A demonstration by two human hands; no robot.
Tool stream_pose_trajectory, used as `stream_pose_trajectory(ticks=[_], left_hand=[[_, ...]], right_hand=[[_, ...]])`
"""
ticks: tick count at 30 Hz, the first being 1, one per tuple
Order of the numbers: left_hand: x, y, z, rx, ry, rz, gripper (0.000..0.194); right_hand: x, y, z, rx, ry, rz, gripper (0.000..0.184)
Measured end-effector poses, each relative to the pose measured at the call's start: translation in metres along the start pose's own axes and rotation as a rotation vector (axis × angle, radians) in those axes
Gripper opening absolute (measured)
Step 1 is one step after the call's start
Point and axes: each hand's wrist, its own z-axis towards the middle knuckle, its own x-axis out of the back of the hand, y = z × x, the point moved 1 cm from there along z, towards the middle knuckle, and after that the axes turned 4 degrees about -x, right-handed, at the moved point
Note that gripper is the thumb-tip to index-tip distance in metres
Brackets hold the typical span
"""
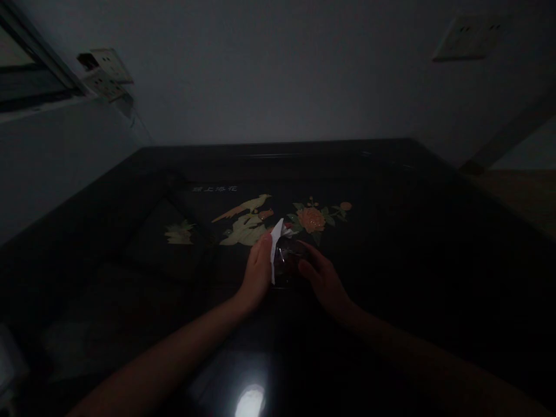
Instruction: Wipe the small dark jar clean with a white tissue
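Note:
A white tissue [277, 238] is held in my left hand [256, 271], its creased top sticking up past the thumb. It is pressed to the left side of a small dark, glossy object [287, 256], perhaps glass, whose exact kind the dim light hides. My right hand [325, 281] grips that object from the right, fingers curled around it. Both hands are over the middle of a black, shiny table [391, 243]. The fingertips of my left hand are hidden behind the tissue.
The tabletop carries a coloured bird design [247, 223] and a flower design [311, 220]. Behind it rises a pale wall [278, 75] with sockets at left [108, 66] and right [471, 36]. A white object [11, 359] shows at the lower left edge.

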Motion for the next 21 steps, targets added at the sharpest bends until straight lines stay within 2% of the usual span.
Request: stream_pose_trajectory(ticks=[2, 5, 10, 13, 18, 21], left_hand=[[-0.0014, -0.0055, -0.0005, 0.032, 0.047, -0.050, 0.046], [-0.0018, -0.0074, -0.0025, 0.037, 0.043, -0.094, 0.044], [0.0033, -0.0051, -0.0048, 0.003, 0.121, 0.000, 0.047], [0.0052, -0.0050, -0.0039, 0.028, 0.171, -0.026, 0.049], [0.0030, -0.0008, -0.0001, -0.010, 0.037, -0.140, 0.045], [0.0012, 0.0016, 0.0026, 0.049, 0.014, -0.220, 0.040]], right_hand=[[0.0003, -0.0004, 0.0003, 0.008, -0.013, 0.010, 0.056], [-0.0008, -0.0003, 0.0010, 0.030, -0.034, 0.011, 0.056], [-0.0035, 0.0022, 0.0029, 0.074, -0.063, -0.065, 0.059], [-0.0043, 0.0028, 0.0025, 0.094, -0.084, -0.126, 0.060], [-0.0031, 0.0059, 0.0039, 0.021, -0.155, -0.052, 0.060], [-0.0011, 0.0090, 0.0076, -0.068, -0.199, 0.071, 0.062]])
